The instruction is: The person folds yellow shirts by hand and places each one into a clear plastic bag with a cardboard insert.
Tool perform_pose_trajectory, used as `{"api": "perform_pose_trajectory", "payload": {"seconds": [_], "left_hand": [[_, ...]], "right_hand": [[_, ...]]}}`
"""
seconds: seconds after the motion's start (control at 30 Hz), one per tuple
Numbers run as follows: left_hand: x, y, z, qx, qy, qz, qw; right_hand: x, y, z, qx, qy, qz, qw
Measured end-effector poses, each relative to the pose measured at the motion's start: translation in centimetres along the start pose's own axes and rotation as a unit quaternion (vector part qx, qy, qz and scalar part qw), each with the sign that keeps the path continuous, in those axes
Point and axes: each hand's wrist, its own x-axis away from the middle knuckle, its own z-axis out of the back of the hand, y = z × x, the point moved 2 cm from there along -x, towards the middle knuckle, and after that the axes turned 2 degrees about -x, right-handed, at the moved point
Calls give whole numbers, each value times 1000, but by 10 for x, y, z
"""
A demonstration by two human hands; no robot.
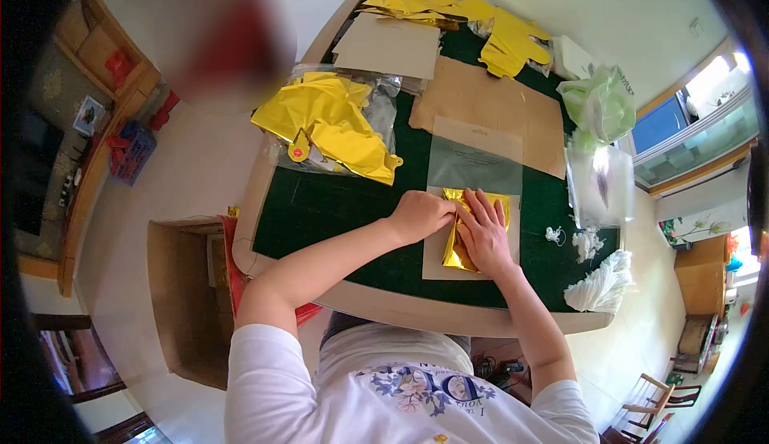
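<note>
A folded gold foil balloon [456, 253] lies on a pale card [433, 264] near the front edge of the table. My left hand [421, 216] is closed, its fingertips pinching the foil's left edge. Flat on top of the foil rests my right hand [485, 234], fingers stretched out and partly covering it. Just beyond the foil, a clear plastic bag [474, 164] reaches over the green tabletop and onto a brown cardboard sheet [505, 108].
Unfolded yellow foil balloons [328, 120] lie on clear plastic at the left, with more yellow foil [513, 40] at the back. A stack of cards [388, 48], a green plastic bag [601, 104], clear bags [601, 184] and white string [601, 282] surround the work area. A cardboard box [188, 308] stands at left.
</note>
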Motion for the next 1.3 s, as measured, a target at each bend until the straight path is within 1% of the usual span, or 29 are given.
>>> {"api": "perform_pose_trajectory", "payload": {"seconds": [0.1,0.2,0.3,0.4,0.5,0.6,0.7,0.8,0.9,1.0,1.1,1.2,1.3], "left_hand": [[3,7,-3,23,45,47,998],[4,12,-4,30,32,123,991],[9,13,-10,19,73,89,993],[14,13,-10,22,94,41,994],[21,12,-7,-18,38,-10,999],[23,14,2,-97,41,-79,991],[22,12,15,-131,-51,-83,987],[20,9,21,-138,-74,-98,983],[21,2,24,-156,-10,-135,978],[20,-4,29,-162,34,-136,977],[18,-4,29,-161,-29,-131,978],[16,-8,22,-187,-40,-119,974],[15,-10,23,-170,-33,-101,980]], "right_hand": [[1,2,-2,4,2,-1,1000],[0,1,-1,6,0,-3,1000],[0,1,-1,8,-1,-6,1000],[-1,0,0,7,-5,-10,1000],[-1,-1,-1,8,-8,-15,1000],[-1,-1,-1,9,-6,-17,1000],[-1,-1,-2,8,-3,-17,1000],[-1,-1,-1,9,-2,-17,1000],[-1,-1,-2,11,1,-16,1000],[-1,-1,-2,10,4,-13,1000],[-1,-1,-2,13,4,-13,1000],[-2,0,-3,21,5,-8,1000],[-1,-2,-1,19,3,-10,1000]]}}
